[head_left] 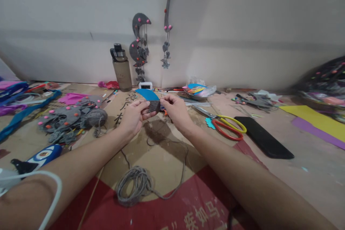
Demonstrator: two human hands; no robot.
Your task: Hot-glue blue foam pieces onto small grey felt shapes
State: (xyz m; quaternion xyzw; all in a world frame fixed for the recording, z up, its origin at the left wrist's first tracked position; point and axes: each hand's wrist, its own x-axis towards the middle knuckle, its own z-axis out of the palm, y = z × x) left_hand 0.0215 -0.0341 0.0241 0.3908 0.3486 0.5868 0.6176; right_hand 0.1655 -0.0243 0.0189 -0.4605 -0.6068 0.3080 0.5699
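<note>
A blue crescent-shaped piece (148, 95), its lower part wrapped in grey yarn (154, 106), is held up over the cardboard. My left hand (134, 113) grips it from the left, thumb in front and fingers beneath. At the right edge of the wrapping, the fingertips of my right hand (175, 109) are pinched together on the grey yarn; the strand itself is barely visible there. Below my hands lies a loose coil of grey yarn (133, 186), with strands trailing up towards them. Part of the crescent is hidden by my left fingers.
Scissors (229, 124) and a black flat case (265, 138) lie to the right. Left are grey yarn-wrapped pieces (67, 118) and a blue-white bottle (44, 156). A drinking bottle (122, 70) stands by the wall, near hanging crescent decorations (139, 48).
</note>
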